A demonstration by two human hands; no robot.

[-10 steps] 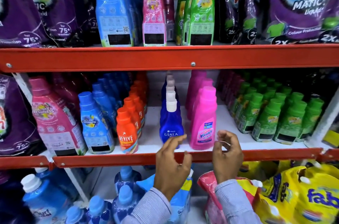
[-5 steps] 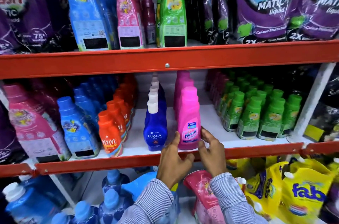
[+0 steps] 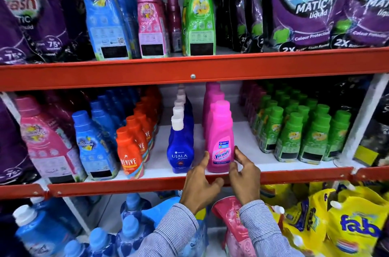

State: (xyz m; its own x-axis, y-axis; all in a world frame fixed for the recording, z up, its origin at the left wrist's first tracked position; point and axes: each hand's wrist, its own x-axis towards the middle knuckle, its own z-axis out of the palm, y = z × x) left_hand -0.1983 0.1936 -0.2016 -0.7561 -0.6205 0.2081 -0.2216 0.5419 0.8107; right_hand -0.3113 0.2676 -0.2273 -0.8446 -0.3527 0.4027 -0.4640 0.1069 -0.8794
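A pink Vanish bottle (image 3: pixel 220 136) stands upright at the front of the middle shelf (image 3: pixel 160 185), heading a row of the same pink bottles. My left hand (image 3: pixel 200 183) reaches over the red shelf edge, and its straight forefinger touches the bottle's lower left side. My right hand (image 3: pixel 246 176) is on the other side, its curled forefinger and thumb pinching the bottle's lower right edge. The bottle sits between the two hands, its base on the shelf.
A blue Ujala bottle (image 3: pixel 180 151) stands just left of the pink one, then orange Revive bottles (image 3: pixel 130 155) and blue and pink softener bottles. Green bottles (image 3: pixel 311 136) fill the right. Purple Safe Wash pouches (image 3: pixel 305 3) crowd the top shelf, and yellow Fab pouches (image 3: pixel 353 227) lie below.
Both hands rose from in front of the shelf edge and closed in on the pink Vanish bottle, one on each side. The bottle stayed in place.
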